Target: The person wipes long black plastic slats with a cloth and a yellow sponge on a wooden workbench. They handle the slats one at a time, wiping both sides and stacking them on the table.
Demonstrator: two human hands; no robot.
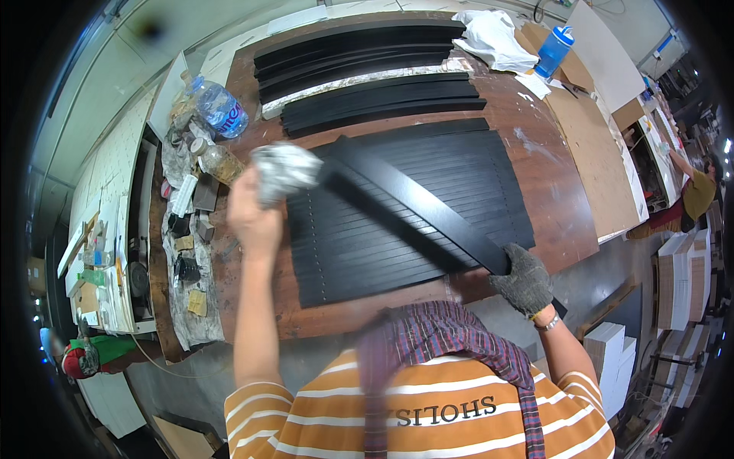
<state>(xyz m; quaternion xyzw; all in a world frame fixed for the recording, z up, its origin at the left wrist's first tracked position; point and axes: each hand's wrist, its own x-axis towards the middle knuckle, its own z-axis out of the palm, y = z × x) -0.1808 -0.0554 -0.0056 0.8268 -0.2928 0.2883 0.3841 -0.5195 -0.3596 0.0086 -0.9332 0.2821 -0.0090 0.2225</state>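
My bare left hand point(254, 210) is closed on a crumpled white and grey rag point(285, 172), blurred by motion, near the far end of a black slat. The long, flat black slat point(420, 203) slants over the table, its near end gripped by my right hand point(524, 281) in a dark grey knitted glove. Beneath it, several black slats point(344, 260) lie side by side as a wide panel, with a row of small holes near the left end. Whether the rag touches the held slat cannot be made out.
Stacked black strips point(359, 50) lie along the far side of the brown table point(547, 183). At left stand a clear plastic bottle point(222, 107), a jar point(218, 159) and small blocks. A blue bottle point(554, 52) and white cloth point(495, 40) sit far right. Other people are at both sides.
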